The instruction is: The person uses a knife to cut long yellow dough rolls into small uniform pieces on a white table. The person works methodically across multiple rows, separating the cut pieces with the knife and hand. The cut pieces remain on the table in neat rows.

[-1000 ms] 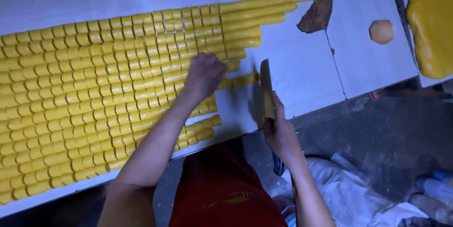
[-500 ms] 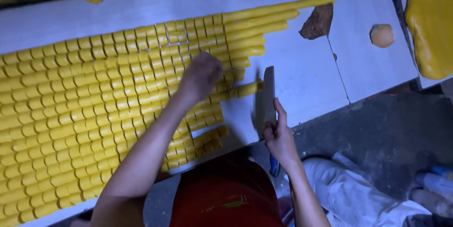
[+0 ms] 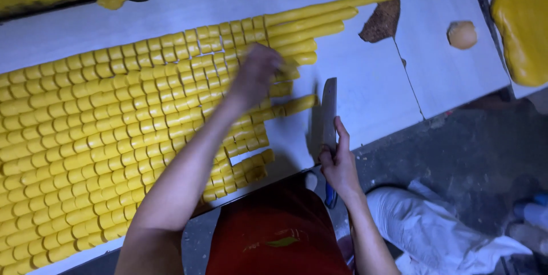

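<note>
White and long, the surface (image 3: pixel 365 92) runs slantwise under me, and most of it is covered by rows of yellow dough pieces (image 3: pixel 103 138) cut small and lying side by side. At the far end the uncut yellow ropes (image 3: pixel 319 21) reach out past the cut rows, close together. Beyond them there is a brown patch (image 3: pixel 381 18) on the surface, a small round tan lump (image 3: pixel 462 34) lying apart, and a big yellow mass (image 3: pixel 522 29) at the right edge.

From the head view, my left hand (image 3: pixel 257 75) is stretched out over the place where the cut pieces meet the ropes, palm down and pressing on them – it is blurred, so I cannot tell whether the fingers are curled around anything. My right hand (image 3: pixel 341 163) is clenched on the blue handle of a cleaver (image 3: pixel 329 112), whose broad blade stands up on edge just beside the ends of the nearest rows, near the surface's front edge. Below me I see red cloth (image 3: pixel 274 235) at my lap, a white bundle (image 3: pixel 434 223) to the right of it, and dark floor (image 3: pixel 456 138).
</note>
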